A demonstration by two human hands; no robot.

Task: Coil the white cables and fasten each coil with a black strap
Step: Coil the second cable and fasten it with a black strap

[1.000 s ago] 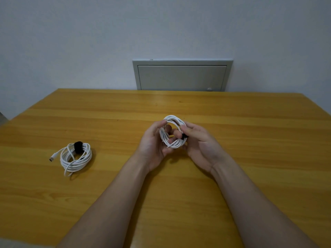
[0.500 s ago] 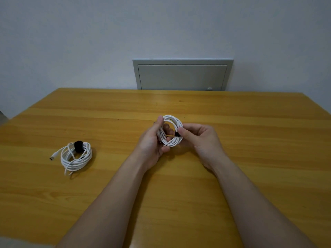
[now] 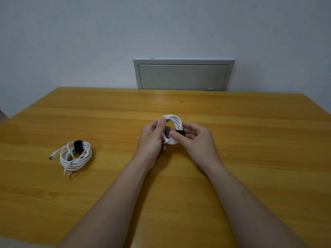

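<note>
No lettering, brand, number or sign legible. None on the held cable coil (image 3: 172,118), the strapped coil (image 3: 75,162), the table (image 3: 250,140) or the grey wall panel (image 3: 182,76).

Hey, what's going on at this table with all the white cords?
A person is bundling white cables at a wooden table. The left hand holds up a cable coil, while the right hand pinches a black strap on that coil's right side. Whether the strap is fully fastened cannot be told. To the left, a second coil lies on the table, already bound with its own strap.
</note>
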